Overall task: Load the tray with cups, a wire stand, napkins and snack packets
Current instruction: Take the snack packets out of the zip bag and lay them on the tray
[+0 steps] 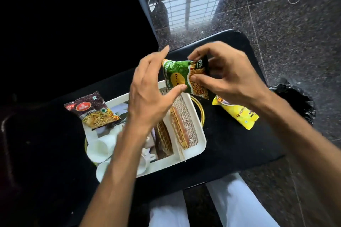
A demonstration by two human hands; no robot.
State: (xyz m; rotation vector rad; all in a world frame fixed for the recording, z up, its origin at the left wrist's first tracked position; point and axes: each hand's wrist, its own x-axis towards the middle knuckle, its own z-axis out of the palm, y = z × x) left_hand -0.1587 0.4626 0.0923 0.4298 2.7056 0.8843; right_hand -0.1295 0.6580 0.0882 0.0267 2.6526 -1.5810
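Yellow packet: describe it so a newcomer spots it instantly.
Start at the white tray on the black table. To its right, off the tray, the yellow packet lies under the right forearm. It is the only yellow one; the others are maroon and green.

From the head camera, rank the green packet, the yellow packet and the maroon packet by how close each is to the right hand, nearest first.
1. Green packet: pinched by the right hand, above the tray's far end.
2. Yellow packet: on the black table, just under the right wrist.
3. Maroon packet: far left, on the tray's left corner.
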